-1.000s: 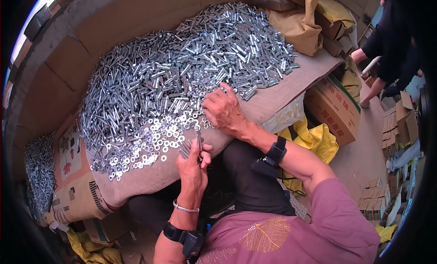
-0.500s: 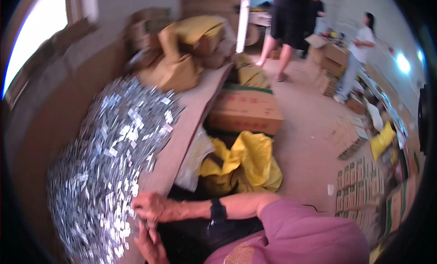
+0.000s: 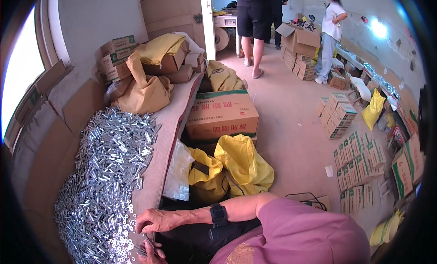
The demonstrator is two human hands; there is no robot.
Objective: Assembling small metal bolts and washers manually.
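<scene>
A big heap of shiny metal bolts (image 3: 107, 173) and loose washers (image 3: 119, 227) covers the cloth-covered table (image 3: 168, 127) on my left. My right hand (image 3: 157, 220), with a black watch on its wrist, lies at the table's near edge beside the washers, fingers curled down; whether it holds a piece is hidden. My left hand (image 3: 150, 255) is just below it, half cut off by the lower edge of the view. It grips a few small metal bolts (image 3: 144, 249).
A large cardboard box (image 3: 223, 114) and yellow bags (image 3: 241, 166) sit on the floor right of the table. Boxes and tan sacks (image 3: 143, 93) pile up at the table's far end. Stacked small cartons (image 3: 359, 166) stand right. Two people (image 3: 252, 23) stand far back.
The view has swung from the bolt heap toward the room on the right. My right hand has pulled back from the heap to the table's near edge, close to my left hand.
</scene>
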